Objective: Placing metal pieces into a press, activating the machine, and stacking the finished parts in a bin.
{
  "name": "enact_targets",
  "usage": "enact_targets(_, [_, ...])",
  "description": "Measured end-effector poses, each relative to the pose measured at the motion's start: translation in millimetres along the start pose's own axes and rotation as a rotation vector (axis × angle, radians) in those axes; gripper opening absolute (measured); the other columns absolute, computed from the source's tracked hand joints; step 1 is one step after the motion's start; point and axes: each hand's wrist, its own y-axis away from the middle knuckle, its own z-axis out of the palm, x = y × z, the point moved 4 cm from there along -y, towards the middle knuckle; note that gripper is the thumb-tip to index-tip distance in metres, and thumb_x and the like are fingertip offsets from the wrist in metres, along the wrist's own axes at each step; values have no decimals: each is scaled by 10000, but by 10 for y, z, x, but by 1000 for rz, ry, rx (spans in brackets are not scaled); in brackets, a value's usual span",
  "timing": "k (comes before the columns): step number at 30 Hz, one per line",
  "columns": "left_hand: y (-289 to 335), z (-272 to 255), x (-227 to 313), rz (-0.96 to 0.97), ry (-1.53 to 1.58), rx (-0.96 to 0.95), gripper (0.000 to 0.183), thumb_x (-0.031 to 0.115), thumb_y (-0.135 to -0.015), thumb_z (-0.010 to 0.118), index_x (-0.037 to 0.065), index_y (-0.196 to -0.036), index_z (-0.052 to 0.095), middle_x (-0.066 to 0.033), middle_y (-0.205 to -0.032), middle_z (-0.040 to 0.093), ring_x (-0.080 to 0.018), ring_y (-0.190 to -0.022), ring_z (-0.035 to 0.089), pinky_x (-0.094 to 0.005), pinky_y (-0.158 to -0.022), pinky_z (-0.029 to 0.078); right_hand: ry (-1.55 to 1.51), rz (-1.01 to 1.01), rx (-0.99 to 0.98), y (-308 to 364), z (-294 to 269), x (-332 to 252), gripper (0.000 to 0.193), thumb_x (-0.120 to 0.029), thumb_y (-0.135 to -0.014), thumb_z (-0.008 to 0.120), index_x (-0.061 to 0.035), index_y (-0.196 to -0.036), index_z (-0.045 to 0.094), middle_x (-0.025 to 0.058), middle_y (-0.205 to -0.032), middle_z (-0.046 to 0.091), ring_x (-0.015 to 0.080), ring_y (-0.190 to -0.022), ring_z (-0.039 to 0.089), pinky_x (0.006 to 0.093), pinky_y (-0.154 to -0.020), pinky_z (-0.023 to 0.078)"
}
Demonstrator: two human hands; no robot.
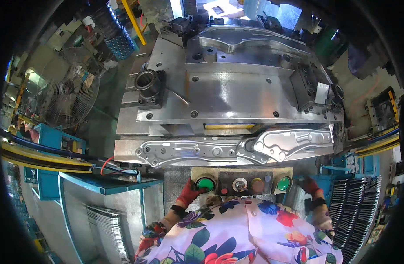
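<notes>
My left hand (189,192), in a red glove, is at the left green push button (205,184) of a control panel (230,176). Its fingers reach over the button's rim; whether they press it I cannot tell. To the right of the right green button (283,183), and apart from it, is my right hand (312,188), gloved in red with dark fingertips. Its fingers are too dark and blurred to read. Beyond the panel, a long stamped metal part (189,152) lies on the ledge, with another stamped part (294,143) overlapping its right end.
A large steel die (232,92) fills the middle, with a shaped metal part (250,37) at its back. Stacked metal parts stand left (107,224) and right (353,211) beside blue frames. A fan (72,90) stands far left. Yellow-black bars (43,158) flank the station.
</notes>
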Motion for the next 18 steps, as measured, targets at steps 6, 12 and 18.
enact_targets(6, [47, 41, 270, -160, 59, 89, 773, 198, -656, 764, 11, -1256, 312, -115, -1091, 550, -190, -985, 529, -301, -817, 443, -452, 100, 136, -251, 651, -267, 489, -413, -714, 680, -20, -966, 535, 135, -836, 605, 240, -680, 582, 338, -621, 471])
enact_targets(12, [-53, 45, -187, -26, 114, 136, 745, 247, -646, 770, -16, -1211, 361, -105, -1075, 567, -184, -956, 546, -300, -794, 447, -344, 119, 109, -188, 546, -420, 611, -466, -690, 673, -1, -1067, 552, 212, -994, 596, 331, -931, 571, 379, -813, 444])
enact_targets(18, [23, 99, 89, -147, 62, 108, 736, 197, -683, 747, -3, -1258, 332, -89, -1128, 539, -179, -1012, 522, -304, -855, 431, -398, 68, 176, -201, 573, -392, 558, -438, -697, 695, -5, -1011, 536, 165, -1018, 592, 264, -972, 548, 368, -806, 422])
